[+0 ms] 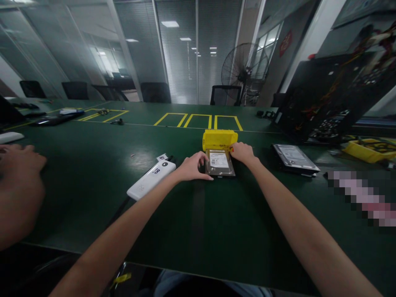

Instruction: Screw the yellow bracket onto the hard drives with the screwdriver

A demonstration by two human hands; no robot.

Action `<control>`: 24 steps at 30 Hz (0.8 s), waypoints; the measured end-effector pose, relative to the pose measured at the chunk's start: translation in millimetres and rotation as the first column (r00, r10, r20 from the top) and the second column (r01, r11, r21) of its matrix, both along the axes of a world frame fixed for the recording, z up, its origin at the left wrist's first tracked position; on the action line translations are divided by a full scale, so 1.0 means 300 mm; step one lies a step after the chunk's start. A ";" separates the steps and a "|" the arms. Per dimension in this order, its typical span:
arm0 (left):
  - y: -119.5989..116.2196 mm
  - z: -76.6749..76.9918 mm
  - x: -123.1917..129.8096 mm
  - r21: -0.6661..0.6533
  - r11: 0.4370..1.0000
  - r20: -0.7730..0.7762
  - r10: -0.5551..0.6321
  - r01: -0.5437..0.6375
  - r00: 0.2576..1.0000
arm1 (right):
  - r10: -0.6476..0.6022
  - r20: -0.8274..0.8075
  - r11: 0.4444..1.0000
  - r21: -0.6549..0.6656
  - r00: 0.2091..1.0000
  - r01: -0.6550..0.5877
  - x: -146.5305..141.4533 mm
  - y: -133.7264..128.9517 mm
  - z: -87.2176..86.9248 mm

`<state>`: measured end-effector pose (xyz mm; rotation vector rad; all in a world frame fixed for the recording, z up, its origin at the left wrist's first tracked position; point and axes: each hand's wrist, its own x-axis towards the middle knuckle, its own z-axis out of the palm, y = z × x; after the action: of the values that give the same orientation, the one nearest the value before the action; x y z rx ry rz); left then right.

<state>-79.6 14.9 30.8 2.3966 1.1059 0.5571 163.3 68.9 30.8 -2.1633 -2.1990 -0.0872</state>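
Observation:
A hard drive (220, 164) with a white label lies flat on the green table, right against a yellow plastic case (220, 139). Curving around the drive's left side is my left hand (193, 168); its thumb reaches along the near left corner, apart from the curled fingers. My right hand (243, 152) is closed at the right edge of the yellow case, beside the drive's far right corner. Its fingertips are partly hidden. Left of my left hand rests a white power bank (151, 180) marked with a number, with a small white tag (161, 157) behind it.
Another hard drive (293, 157) lies to the right, before a large open computer case (328, 95). A yellow tray (368, 150) with cables sits farther right. Another person's hand (21, 165) rests at the left. Yellow taped outlines (198, 115) mark the table's far side.

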 end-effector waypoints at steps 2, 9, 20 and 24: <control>-0.018 -0.017 -0.015 -0.005 0.999 -0.047 0.049 -0.049 0.998 | 0.011 -0.007 1.000 0.003 1.000 -0.011 0.002 -0.004 0.003; -0.050 -0.037 0.004 0.045 0.998 -0.146 0.045 -0.039 0.988 | 0.012 -0.005 1.000 0.016 1.000 -0.012 -0.001 -0.015 0.009; -0.063 -0.064 -0.004 0.126 0.990 -0.110 0.085 -0.071 0.990 | -0.011 0.067 0.997 0.079 0.998 0.006 -0.023 -0.022 -0.010; -0.061 -0.062 -0.006 0.107 0.992 -0.103 0.073 -0.062 0.992 | 0.033 0.106 0.994 0.102 0.994 -0.043 -0.022 -0.042 -0.029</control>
<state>-81.5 -3.3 12.2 2.5119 1.2353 0.5260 156.7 56.3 22.1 -2.1067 -2.2344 -0.3129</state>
